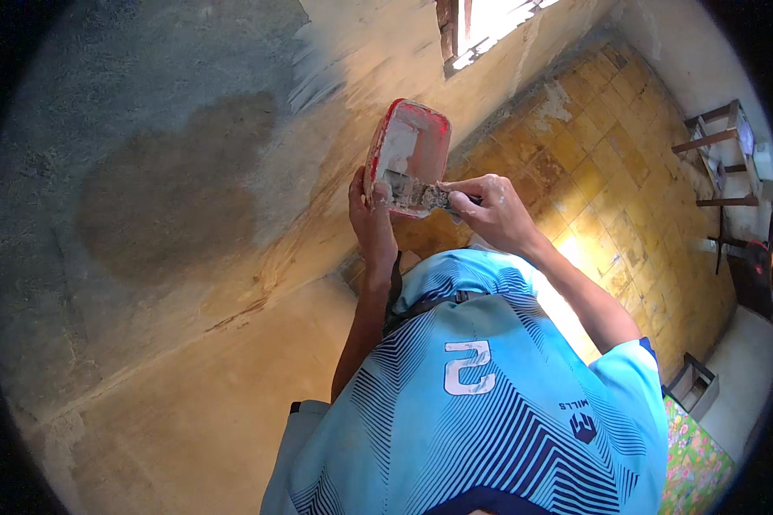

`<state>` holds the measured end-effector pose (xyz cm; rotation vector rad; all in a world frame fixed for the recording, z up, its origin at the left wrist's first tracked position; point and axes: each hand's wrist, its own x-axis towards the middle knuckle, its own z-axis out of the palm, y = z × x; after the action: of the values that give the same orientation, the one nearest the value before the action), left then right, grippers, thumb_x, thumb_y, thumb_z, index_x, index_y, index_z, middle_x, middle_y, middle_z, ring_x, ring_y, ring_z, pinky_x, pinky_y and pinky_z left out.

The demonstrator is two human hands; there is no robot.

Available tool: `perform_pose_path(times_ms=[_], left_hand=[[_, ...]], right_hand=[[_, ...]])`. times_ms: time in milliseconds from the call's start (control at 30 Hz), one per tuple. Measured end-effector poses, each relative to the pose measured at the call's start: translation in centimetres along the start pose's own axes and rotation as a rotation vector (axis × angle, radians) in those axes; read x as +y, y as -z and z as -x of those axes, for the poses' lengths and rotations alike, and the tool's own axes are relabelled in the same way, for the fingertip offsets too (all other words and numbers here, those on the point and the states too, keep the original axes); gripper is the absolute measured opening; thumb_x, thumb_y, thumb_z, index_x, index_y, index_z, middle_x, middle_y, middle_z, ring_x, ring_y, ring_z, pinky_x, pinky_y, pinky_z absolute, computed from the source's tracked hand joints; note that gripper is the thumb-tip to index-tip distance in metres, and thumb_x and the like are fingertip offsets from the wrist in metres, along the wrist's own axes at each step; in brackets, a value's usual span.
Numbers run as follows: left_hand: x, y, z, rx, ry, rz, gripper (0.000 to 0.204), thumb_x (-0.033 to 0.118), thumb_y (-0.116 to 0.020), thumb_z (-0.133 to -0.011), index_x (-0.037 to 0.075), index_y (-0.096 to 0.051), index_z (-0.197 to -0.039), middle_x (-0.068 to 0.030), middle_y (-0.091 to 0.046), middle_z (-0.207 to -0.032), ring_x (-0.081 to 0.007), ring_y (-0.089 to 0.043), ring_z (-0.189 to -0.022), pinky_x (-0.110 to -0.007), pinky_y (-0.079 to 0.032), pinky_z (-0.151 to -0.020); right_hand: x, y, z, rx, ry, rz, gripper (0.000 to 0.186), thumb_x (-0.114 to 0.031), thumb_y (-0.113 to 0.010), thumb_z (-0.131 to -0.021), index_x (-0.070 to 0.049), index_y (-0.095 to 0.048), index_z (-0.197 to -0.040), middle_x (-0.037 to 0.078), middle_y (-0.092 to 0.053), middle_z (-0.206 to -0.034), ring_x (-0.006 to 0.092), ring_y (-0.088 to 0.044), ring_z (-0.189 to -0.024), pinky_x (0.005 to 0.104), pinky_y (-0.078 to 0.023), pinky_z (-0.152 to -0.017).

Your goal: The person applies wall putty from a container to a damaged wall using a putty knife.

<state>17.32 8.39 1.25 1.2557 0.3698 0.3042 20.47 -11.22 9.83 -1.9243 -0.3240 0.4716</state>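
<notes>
My left hand (373, 225) grips the near left side of a red-rimmed plastic tub (432, 129), its thumb over the edge. White paste or plaster coats the tub's inside walls. In my right hand (500, 213) is a putty knife (412, 190), held by its handle with the fingers closed round it. The blade lies across the near end of the tub, close to my left thumb, and is smeared with grey-white paste. Specks of paste stick to my right fingers. The tub is tilted, its opening toward me.
A wall (172, 172) with grey and bare patches runs along the left. The window (489, 30) lets in bright light at the top. Yellow floor tiles (584, 163) spread to the right, with a wooden frame-like piece of furniture (717, 137) and a flowered cloth (691, 451) at the far right.
</notes>
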Motion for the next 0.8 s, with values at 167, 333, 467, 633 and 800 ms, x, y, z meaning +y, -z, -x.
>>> perform_pose_path(times_ms=[167, 333, 467, 633, 800], left_hand=[[0.3, -0.4, 0.5, -0.017, 0.121, 0.133, 0.053, 0.024, -0.060, -0.092, -0.003, -0.041, -0.134, -0.0135, -0.052, -0.126, -0.0223, -0.054, -0.113, -0.034, -0.046, -0.095], [-0.9, 1.4, 0.7, -0.016, 0.138, 0.204, 0.049, 0.027, -0.056, -0.093, 0.000, -0.045, -0.132, -0.0126, -0.053, -0.124, -0.0228, -0.056, -0.110, -0.035, -0.048, -0.092], [-0.5, 4.0, 1.8, 0.131, 0.222, 0.256, 0.050, 0.029, -0.051, -0.091, 0.004, -0.044, -0.134, -0.0129, -0.051, -0.131, -0.0252, -0.053, -0.119, -0.038, -0.048, -0.094], [-1.3, 10.3, 3.3, 0.047, 0.258, 0.297, 0.054, 0.034, -0.047, -0.094, 0.004, -0.039, -0.138, -0.0141, -0.047, -0.136, -0.0281, -0.048, -0.125, -0.045, -0.044, -0.100], [0.0, 13.9, 6.3, 0.078, 0.309, 0.205, 0.059, 0.040, -0.046, -0.095, 0.004, -0.036, -0.141, -0.0144, -0.044, -0.140, -0.0297, -0.046, -0.127, -0.047, -0.041, -0.103]], right_hand=[[1.7, 0.0, 0.0, 0.012, -0.036, -0.095, 0.034, -0.020, -0.049, -0.088, -0.004, -0.069, -0.111, 0.006, -0.061, -0.061, 0.0084, -0.053, -0.054, 0.0263, -0.044, -0.048], [0.8, 1.3, 1.1, 0.004, -0.102, -0.123, 0.033, -0.019, -0.049, -0.089, -0.006, -0.069, -0.112, 0.003, -0.061, -0.062, 0.0062, -0.053, -0.054, 0.0233, -0.042, -0.047], [3.0, 2.2, 2.9, 0.036, -0.114, -0.379, 0.035, -0.024, -0.053, -0.090, -0.006, -0.066, -0.117, 0.003, -0.063, -0.064, 0.0052, -0.051, -0.053, 0.0226, -0.041, -0.048], [9.0, 0.8, 0.9, 0.240, -0.206, -0.626, 0.034, -0.022, -0.056, -0.093, -0.005, -0.062, -0.122, -0.001, -0.058, -0.075, 0.0046, -0.050, -0.056, 0.0196, -0.040, -0.048], [16.9, -5.3, -8.6, 0.589, -0.056, -0.545, 0.037, -0.018, -0.057, -0.092, -0.003, -0.052, -0.125, 0.001, -0.053, -0.079, 0.0083, -0.050, -0.059, 0.0270, -0.042, -0.051]])
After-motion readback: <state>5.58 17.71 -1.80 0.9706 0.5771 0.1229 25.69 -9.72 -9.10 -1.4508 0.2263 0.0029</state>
